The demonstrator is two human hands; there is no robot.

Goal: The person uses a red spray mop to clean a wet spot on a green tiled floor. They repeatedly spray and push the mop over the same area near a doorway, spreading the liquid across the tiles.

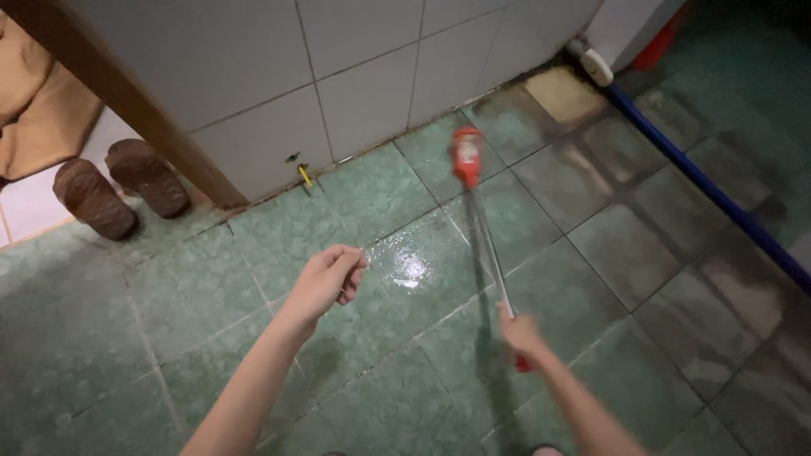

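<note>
The right hand (519,333) is clenched around the near end of a long-handled floor tool (483,228), grasping its thin metal shaft just above a red end grip that shows below the fist. From the hand the shaft runs up and away across the floor to a red head (465,154), which sits on or just above the wet green tiled floor (591,279) near the foot of the white tiled wall (355,76); the head is blurred, so its exact kind cannot be told, nor whether it touches the tiles. The left hand (328,280) holds nothing: its fingers are loosely curled inward, and it hangs in the air to the left of the shaft, apart from it.

A bright wet patch glints on the floor between the two hands. Two brown sandals (118,187) stand side by side at the upper left, beyond a wooden door frame (127,97). One blue pole (710,190) lies slanted along the right side of the floor, with a white fitting at its far end against the wall. A small yellow object (304,175) sits at the foot of the wall. No container shows in the view
</note>
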